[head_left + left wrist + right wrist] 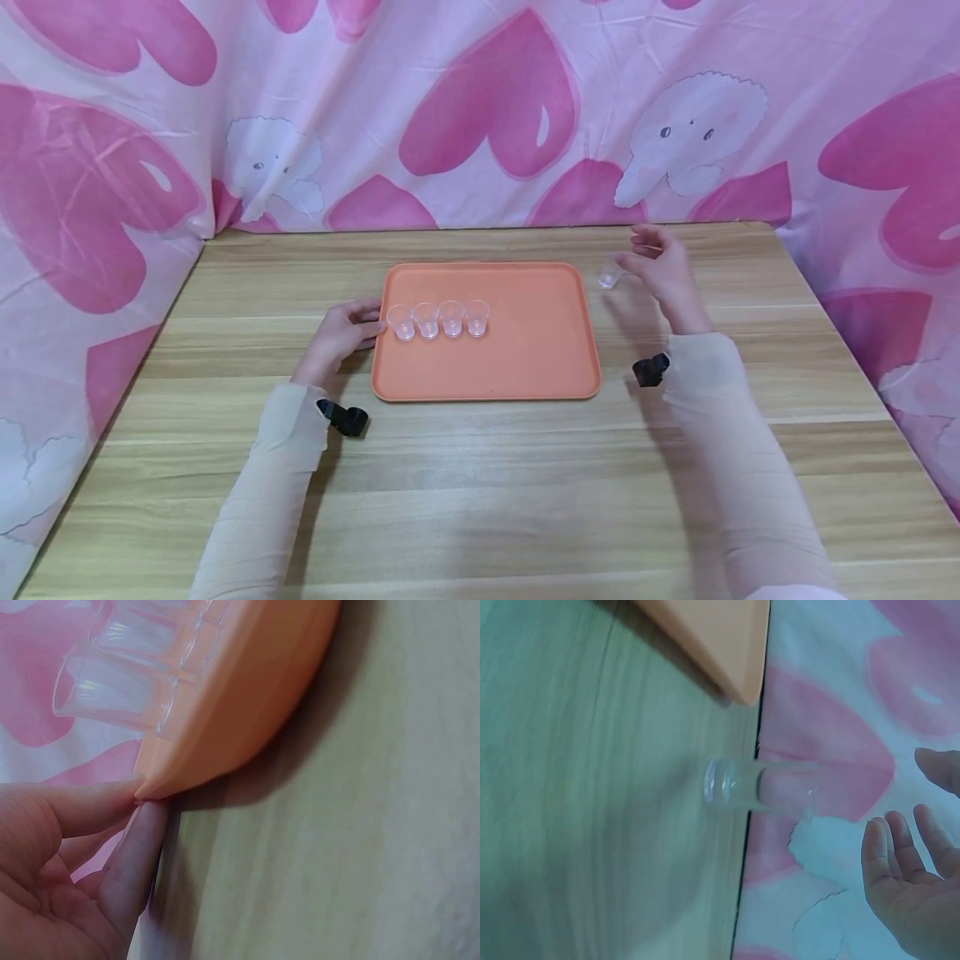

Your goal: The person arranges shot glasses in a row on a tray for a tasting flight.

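An orange tray [536, 362] lies on the table, and my left hand [341, 337] is at its left edge. In the left wrist view the thumb and a finger pinch the tray's rim [247, 697]. Several clear plastic cups [452, 320] stand upright in a row on the tray's left half. Beyond the tray's right side, one more clear cup [608, 277] stands on the table. My right hand [669, 279] is just right of that cup. The right wrist view shows its fingers [904, 847] spread apart, with a gap between them and the cup [757, 787].
The wooden table [487, 500] runs back to a pink and white curtain [495, 100] with heart prints, which also hangs along both sides. A small black camera [649, 370] sticks out from the right wrist, and another black camera [345, 418] from the left.
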Demonstrator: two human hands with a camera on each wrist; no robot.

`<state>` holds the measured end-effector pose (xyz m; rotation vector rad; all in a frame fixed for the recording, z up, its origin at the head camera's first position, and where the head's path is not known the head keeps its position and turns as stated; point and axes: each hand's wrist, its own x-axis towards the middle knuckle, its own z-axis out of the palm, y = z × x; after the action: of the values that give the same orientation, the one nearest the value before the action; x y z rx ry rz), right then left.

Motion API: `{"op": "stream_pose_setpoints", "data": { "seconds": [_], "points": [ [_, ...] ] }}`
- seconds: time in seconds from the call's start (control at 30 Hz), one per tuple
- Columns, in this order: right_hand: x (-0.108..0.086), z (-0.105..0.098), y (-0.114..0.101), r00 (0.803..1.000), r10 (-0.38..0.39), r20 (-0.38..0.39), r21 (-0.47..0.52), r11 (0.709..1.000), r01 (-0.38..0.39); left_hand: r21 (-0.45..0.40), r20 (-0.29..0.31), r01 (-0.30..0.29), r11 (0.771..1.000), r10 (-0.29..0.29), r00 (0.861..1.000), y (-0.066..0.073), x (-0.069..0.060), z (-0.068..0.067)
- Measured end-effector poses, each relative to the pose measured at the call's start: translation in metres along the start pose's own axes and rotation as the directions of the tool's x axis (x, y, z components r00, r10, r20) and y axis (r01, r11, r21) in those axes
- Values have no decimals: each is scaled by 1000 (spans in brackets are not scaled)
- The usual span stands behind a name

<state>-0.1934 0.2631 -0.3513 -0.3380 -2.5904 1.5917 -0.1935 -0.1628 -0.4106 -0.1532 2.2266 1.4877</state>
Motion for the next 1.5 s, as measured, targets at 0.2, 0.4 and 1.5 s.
{"op": "stream_pose_setpoints", "data": {
  "seconds": [0.2,0.4,1.5],
  "points": [
    [1,-4,8,999,41,-4,-9,999,-41,11,-2,1,1000,-1,1000,0,0,-1],
    [2,-3,15,996,92,21,-43,995,-91,13,-5,0,1000,0,1000,-1,1,-1],
    [8,19,29,989,148,22,-36,988,-148,11,-6,-5,1000,5,1000,-3,3,-1]
  ]
}}
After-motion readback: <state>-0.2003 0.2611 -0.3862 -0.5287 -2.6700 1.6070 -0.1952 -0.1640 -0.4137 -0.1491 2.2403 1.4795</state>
